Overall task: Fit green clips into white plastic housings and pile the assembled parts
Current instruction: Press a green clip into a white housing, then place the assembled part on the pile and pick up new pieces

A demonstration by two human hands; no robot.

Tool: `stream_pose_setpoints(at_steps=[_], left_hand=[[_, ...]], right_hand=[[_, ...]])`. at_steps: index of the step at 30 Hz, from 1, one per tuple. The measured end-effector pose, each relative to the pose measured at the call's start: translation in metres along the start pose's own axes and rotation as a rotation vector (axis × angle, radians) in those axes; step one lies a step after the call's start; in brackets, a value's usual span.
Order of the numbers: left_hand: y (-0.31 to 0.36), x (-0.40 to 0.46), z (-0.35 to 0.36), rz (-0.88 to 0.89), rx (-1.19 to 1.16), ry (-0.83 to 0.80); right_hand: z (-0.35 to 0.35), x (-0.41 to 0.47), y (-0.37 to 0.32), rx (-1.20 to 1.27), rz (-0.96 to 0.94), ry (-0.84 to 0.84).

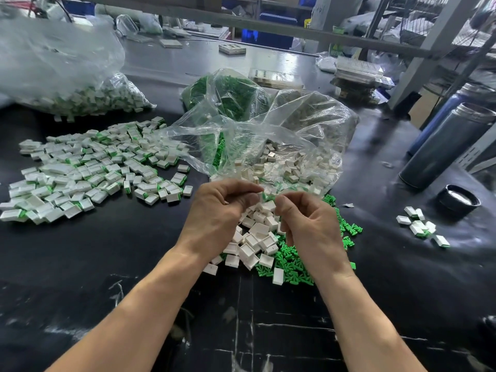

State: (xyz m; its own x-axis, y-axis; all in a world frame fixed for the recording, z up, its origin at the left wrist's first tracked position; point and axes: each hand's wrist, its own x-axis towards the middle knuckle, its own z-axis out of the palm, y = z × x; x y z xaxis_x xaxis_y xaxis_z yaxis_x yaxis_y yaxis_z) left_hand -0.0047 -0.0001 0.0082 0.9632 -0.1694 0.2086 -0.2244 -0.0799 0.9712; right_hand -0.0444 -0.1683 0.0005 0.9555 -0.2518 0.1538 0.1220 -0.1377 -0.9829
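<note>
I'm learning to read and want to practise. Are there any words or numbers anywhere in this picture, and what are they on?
No text here can be read.
Green and white package on the far shelf: some print, too blurred to read.
Yellow label at the back: too small to read.
White housings, green clips, plastic bags and grey bottles: no writing visible.

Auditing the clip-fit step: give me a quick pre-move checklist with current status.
1. Loose white housings within reach: ok.
2. Loose green clips within reach: ok.
3. Left hand holding a part: cannot tell, fingers hide it.
4. Right hand pinching a green piece: cannot tell, only a bit of green shows near its fingertips.
5. Assembled pile on left has room: ok.
6. Clip seated in housing: cannot tell.
</note>
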Motion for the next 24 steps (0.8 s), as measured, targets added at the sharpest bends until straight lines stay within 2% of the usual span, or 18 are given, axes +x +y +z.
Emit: stream_pose_setpoints(at_steps=[4,12,14,18,21,24], left_hand=[[0.000,-0.001,0.003,-0.012,0.013,-0.026],[0.000,-0.001,0.003,-0.027,0.006,-0.054],[-0.001,-0.002,0.002,-0.033,0.015,-0.033],[-0.001,-0.001,-0.002,-0.052,0.073,0.001],[-0.002,-0.001,-0.003,-0.053,0.102,0.010],[-0.002,-0.001,-0.002,-0.046,0.114,0.006]], right_hand=[[0.006,-0.003,0.000,-0.049,0.007,-0.113],[0.004,-0.003,-0.002,-0.063,0.073,-0.111],[0.005,-0.001,-0.001,0.100,0.180,-0.006],[-0.005,0.010,-0.001,0.528,0.409,0.317],[-0.019,0.018,-0.003,0.745,0.475,0.468],[-0.033,0.025,-0.003,0.844,0.474,0.581]])
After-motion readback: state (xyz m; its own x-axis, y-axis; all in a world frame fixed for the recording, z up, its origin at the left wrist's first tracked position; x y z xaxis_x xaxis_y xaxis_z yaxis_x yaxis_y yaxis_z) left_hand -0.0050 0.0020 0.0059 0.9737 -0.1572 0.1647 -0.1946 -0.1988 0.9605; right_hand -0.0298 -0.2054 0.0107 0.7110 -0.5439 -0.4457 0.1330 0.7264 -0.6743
